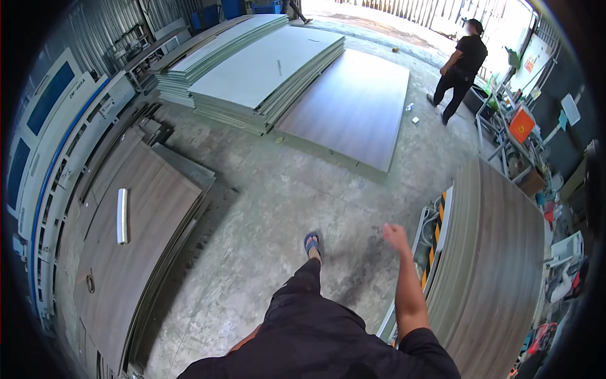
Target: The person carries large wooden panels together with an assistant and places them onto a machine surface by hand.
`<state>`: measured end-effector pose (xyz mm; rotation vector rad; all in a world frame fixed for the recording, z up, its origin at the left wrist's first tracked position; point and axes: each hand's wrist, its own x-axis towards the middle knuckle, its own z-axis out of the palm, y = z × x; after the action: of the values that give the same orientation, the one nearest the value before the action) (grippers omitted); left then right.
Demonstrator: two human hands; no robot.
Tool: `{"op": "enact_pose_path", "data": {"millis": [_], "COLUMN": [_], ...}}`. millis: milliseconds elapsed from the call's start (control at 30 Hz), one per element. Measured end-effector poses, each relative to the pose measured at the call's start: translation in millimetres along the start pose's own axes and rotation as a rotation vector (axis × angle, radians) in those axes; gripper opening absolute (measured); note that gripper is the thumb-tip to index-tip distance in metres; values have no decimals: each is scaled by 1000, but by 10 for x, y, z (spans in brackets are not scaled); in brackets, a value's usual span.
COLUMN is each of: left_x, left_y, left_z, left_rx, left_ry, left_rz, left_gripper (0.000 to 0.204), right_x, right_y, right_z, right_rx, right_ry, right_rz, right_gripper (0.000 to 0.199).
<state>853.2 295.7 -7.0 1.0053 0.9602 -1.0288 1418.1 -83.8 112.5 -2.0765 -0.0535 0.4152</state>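
Note:
My right hand [396, 237] hangs out in front of me at the right, its fingers curled in loosely, and nothing shows in it. The nearest thing to it is a stack of wood-grain boards [499, 252] at my right, with a yellow-and-black striped edge [435, 237] on the frame beside it. The hand touches neither. Of my left arm only a sliver of forearm [246, 341] shows beside my dark shirt; the left hand is hidden. One foot in a sandal [312, 243] is forward on the concrete floor [252, 221].
At left lies a low brown board stack [145, 221] with a white roll-like strip [122, 216] on top. Pale panels [265, 63] are piled ahead, beside a greyish board [353, 107]. A person in black [464, 66] stands far right. A long machine [69, 164] lines the left wall.

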Motion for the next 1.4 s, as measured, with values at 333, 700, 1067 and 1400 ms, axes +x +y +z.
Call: {"op": "enact_pose_path", "data": {"millis": [333, 700, 1067, 1400], "left_x": [533, 841, 1051, 2065], "left_y": [4286, 8969, 10247, 11895], "left_z": [-1006, -1257, -2859, -4318], "left_rx": [-351, 650, 489, 363], "left_ry": [-496, 564, 886, 484], "left_rz": [-213, 697, 451, 21], "left_gripper": [129, 59, 53, 51], "right_x": [-790, 1766, 8439, 9856], "right_y": [762, 23, -1916, -3201], "right_z": [295, 269, 1100, 1941], "right_rx": [-148, -467, -391, 182], "right_ry": [-364, -545, -132, -184], "right_rz": [-40, 377, -159, 479], "right_gripper": [40, 52, 40, 33]}}
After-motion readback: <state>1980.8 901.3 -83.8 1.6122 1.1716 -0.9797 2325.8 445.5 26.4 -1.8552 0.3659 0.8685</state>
